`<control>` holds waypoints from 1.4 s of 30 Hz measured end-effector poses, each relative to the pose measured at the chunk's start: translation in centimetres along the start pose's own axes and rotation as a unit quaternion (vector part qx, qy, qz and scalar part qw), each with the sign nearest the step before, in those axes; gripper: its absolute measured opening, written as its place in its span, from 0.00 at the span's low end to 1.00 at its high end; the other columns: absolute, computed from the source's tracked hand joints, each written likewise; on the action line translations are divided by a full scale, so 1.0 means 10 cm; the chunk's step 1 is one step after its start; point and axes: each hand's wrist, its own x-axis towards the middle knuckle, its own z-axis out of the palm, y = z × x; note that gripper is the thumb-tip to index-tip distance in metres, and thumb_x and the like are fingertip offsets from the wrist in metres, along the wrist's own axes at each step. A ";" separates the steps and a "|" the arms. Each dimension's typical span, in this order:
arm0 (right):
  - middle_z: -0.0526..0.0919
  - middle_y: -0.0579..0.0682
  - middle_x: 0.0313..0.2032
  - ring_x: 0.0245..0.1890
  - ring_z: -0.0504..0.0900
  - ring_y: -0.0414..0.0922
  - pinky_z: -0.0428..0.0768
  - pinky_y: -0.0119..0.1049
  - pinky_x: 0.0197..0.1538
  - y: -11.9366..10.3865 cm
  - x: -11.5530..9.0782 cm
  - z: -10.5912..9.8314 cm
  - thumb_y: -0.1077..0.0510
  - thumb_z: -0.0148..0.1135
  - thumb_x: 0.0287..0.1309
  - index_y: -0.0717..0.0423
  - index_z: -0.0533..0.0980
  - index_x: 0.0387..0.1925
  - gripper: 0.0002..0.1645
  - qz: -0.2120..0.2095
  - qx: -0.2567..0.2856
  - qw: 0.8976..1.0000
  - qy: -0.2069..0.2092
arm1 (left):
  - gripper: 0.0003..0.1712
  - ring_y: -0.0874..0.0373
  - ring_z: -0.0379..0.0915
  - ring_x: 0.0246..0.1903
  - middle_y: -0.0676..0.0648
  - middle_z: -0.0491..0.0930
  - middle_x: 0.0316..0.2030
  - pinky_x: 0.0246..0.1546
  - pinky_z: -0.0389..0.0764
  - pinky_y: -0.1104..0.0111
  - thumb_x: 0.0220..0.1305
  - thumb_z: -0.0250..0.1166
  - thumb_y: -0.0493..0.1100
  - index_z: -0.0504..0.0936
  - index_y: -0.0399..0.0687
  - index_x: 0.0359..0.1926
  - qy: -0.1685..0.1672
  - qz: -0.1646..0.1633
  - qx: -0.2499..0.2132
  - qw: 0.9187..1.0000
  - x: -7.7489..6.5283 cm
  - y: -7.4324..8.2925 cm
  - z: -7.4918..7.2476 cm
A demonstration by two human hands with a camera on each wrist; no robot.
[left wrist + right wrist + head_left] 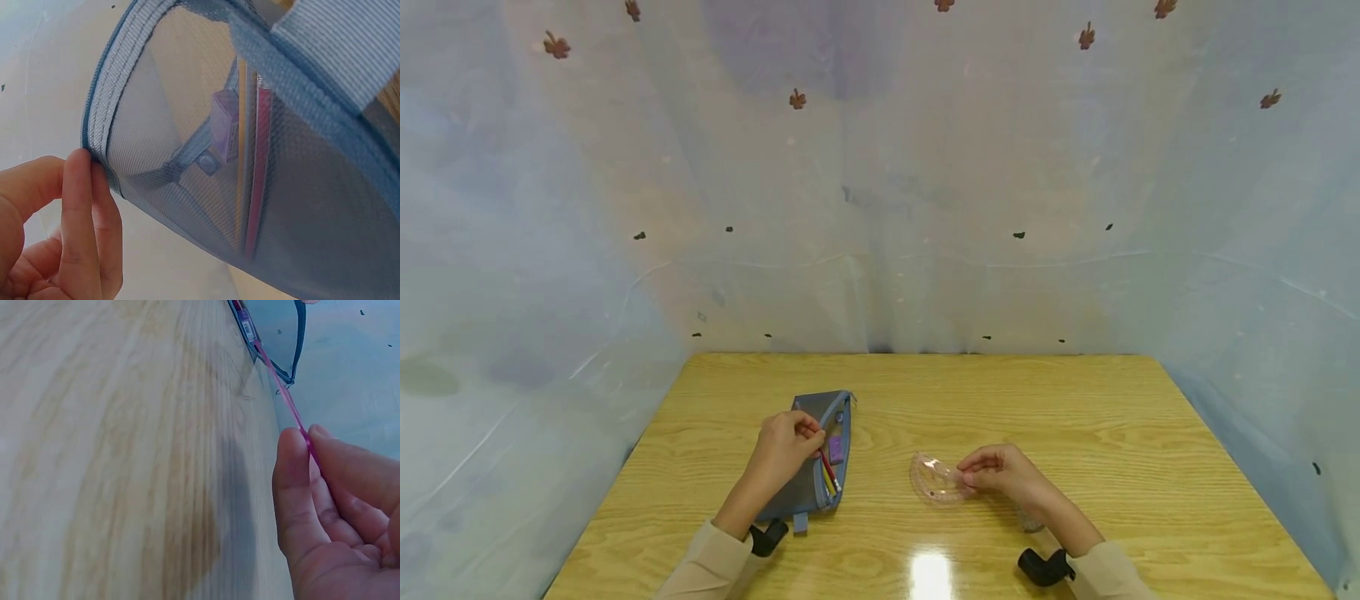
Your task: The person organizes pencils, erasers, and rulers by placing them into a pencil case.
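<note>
On the left of the table lies a blue-grey mesh pencil case (790, 497), its zipped mouth spread apart. My left hand (781, 450) pinches the edge of that mouth between thumb and fingers, clearly so in the left wrist view. Through the mesh show a red pencil (258, 156), a yellow pencil (242, 169) and a purple eraser (225, 125). To the right, my right hand (1006, 477) pinches a clear pinkish protractor (934, 485) by one end, above the table. In the right wrist view the protractor (284, 394) is seen edge-on, as a thin pink strip.
A small clear object (1030, 522) lies partly hidden under the right forearm; its kind cannot be made out. The wood-grain table (1000, 392) ends at the back against a pale hanging sheet (880, 208). Black wrist mounts (1047, 568) sit at both wrists.
</note>
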 end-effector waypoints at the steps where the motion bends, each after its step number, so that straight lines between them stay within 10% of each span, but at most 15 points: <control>1: 0.83 0.65 0.40 0.38 0.86 0.46 0.86 0.42 0.44 0.00 0.01 0.00 0.69 0.61 0.65 0.79 0.77 0.48 0.15 -0.001 0.001 1.000 0.000 | 0.03 0.59 0.79 0.21 0.47 0.78 0.24 0.22 0.83 0.71 0.61 0.68 0.31 0.83 0.37 0.31 0.000 0.000 -0.001 1.000 0.00 0.00 0.00; 42: 0.84 0.66 0.41 0.41 0.85 0.51 0.84 0.37 0.45 -0.09 0.30 0.21 0.64 0.63 0.66 0.82 0.74 0.50 0.21 -0.018 0.002 1.000 0.011 | 0.04 0.60 0.79 0.20 0.48 0.78 0.23 0.21 0.83 0.72 0.61 0.68 0.29 0.83 0.37 0.30 0.002 0.014 0.004 1.000 0.00 -0.02 0.01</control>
